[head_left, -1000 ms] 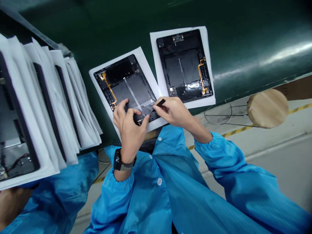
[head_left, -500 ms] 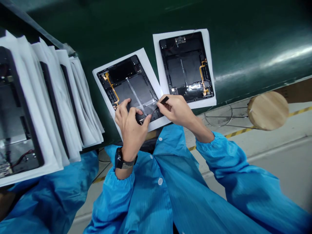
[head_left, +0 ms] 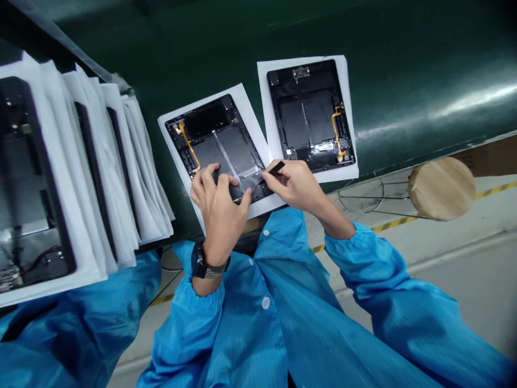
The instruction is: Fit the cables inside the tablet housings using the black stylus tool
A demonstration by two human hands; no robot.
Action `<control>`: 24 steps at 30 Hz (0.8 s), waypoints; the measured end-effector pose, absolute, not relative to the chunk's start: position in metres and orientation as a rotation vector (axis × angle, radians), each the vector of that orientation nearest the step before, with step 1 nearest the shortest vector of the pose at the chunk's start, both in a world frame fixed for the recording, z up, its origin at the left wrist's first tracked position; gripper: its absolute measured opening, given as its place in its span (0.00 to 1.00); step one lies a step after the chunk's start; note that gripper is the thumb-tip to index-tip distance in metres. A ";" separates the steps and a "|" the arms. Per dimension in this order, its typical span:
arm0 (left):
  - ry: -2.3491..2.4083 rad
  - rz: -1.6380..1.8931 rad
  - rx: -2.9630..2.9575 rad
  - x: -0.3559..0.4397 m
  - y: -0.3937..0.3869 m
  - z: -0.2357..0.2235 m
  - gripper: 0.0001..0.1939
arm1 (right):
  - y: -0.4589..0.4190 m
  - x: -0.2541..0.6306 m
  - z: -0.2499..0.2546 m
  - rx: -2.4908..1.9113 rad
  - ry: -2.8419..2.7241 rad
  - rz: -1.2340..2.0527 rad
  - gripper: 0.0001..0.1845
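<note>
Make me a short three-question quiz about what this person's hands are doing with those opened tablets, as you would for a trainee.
1. True or false: the left hand presses on the near tablet.
2. What does the right hand pinch? A) a small dark strip B) a screwdriver C) a cloth
3. How many opened tablets lie flat on white sheets on the green surface?

Key:
1. True; its fingers rest on the lower edge.
2. A, the small dark strip, held over the near tablet's corner.
3. Two: the near tablet and the far tablet. More stand racked at the left.
</note>
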State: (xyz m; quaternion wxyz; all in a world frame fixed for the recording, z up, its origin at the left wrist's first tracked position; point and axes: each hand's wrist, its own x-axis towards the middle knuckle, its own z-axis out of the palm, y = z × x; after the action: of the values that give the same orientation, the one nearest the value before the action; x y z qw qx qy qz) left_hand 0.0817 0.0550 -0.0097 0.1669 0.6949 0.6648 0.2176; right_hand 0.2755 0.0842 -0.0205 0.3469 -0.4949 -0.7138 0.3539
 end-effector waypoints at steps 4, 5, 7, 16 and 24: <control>1.865 0.644 1.997 0.088 0.065 -0.009 0.13 | 0.085 0.274 -0.021 -1.278 -1.866 0.917 0.11; 1.852 0.641 1.998 0.089 0.067 -0.010 0.14 | 0.085 0.274 -0.021 -1.273 -1.872 0.911 0.11; 1.829 0.636 1.992 0.089 0.070 -0.013 0.15 | 0.086 0.275 -0.022 -1.261 -1.887 0.895 0.11; 1.724 0.634 2.011 0.084 0.077 -0.014 0.16 | 0.081 0.281 -0.017 -1.217 -1.950 0.777 0.11; 1.616 0.514 2.092 0.083 0.090 -0.006 0.15 | 0.086 0.283 -0.023 -1.217 -2.097 0.631 0.10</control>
State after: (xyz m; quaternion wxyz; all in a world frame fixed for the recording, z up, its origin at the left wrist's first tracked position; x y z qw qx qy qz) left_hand 0.0826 0.0895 -0.0061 0.2223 0.7575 0.5849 0.1862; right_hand 0.2831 0.0855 -0.0228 0.3127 -0.4613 -0.7951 0.2393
